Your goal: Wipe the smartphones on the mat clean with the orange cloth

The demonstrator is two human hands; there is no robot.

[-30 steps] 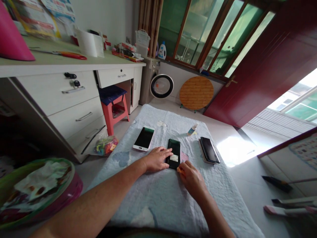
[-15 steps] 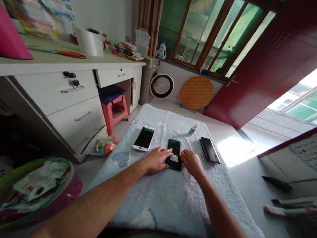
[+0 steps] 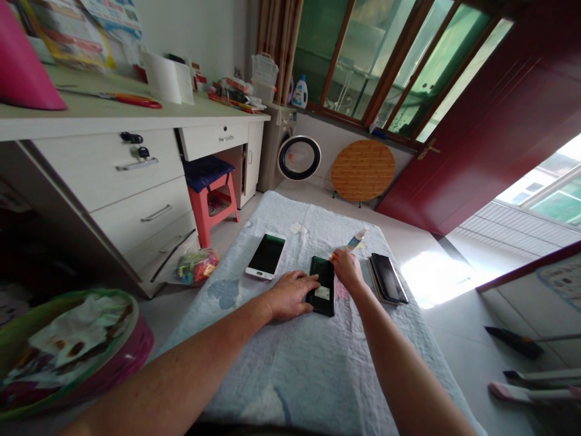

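Note:
A black smartphone (image 3: pixel 323 306) lies on the cloth-covered table, a white label on its upturned side. My left hand (image 3: pixel 290 295) holds it down from the left, fingertips over its edge and thumb by its lower left side. At the phone's upper right edge, my right hand (image 3: pixel 347 267) is closed in a pinch. Whatever small thing sits between those fingers is mostly hidden. To the left lies a white-framed phone (image 3: pixel 266 257), dark screen up. On the right, a dark phone (image 3: pixel 389 277) rests in a small stack. A little spray bottle (image 3: pixel 356 240) lies beyond my right hand.
A pale blue cloth (image 3: pixel 290 363) covers the table. On the left are a waste basket (image 3: pixel 136 345) with crumpled tissue, a plastic bag (image 3: pixel 197 266) and a red stool (image 3: pixel 202 212) beside a white desk (image 3: pixel 118 200). A round wooden board (image 3: pixel 363 171) leans by the far wall.
My right hand has slid forward along the phone's right edge, from its middle to near the top corner. My left hand stays in place on the phone. The view has shifted slightly.

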